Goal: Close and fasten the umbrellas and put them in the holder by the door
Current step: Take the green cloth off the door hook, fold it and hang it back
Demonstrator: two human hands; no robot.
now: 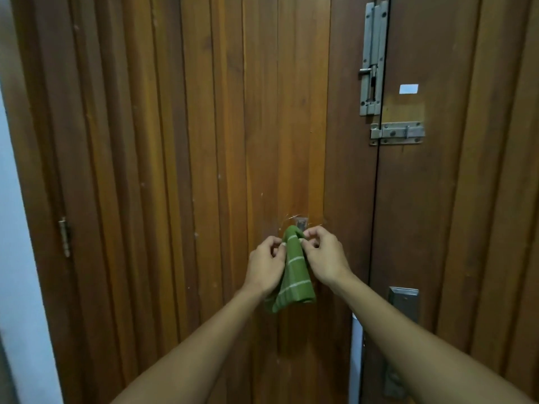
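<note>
A green cloth [294, 275] with thin white stripes hangs from a small metal hook [301, 222] stuck to the wooden door [204, 141]. My left hand [264, 265] pinches the cloth's upper left edge. My right hand [323, 258] pinches its upper right edge just below the hook. Both arms reach forward from the bottom of the view. No umbrella and no holder are in view.
Metal slide bolts [372, 59] and a latch [398, 133] sit at the upper right where the two door leaves meet. A metal handle plate [404, 304] is at lower right. A hinge [64, 237] and pale wall [14, 228] are at left.
</note>
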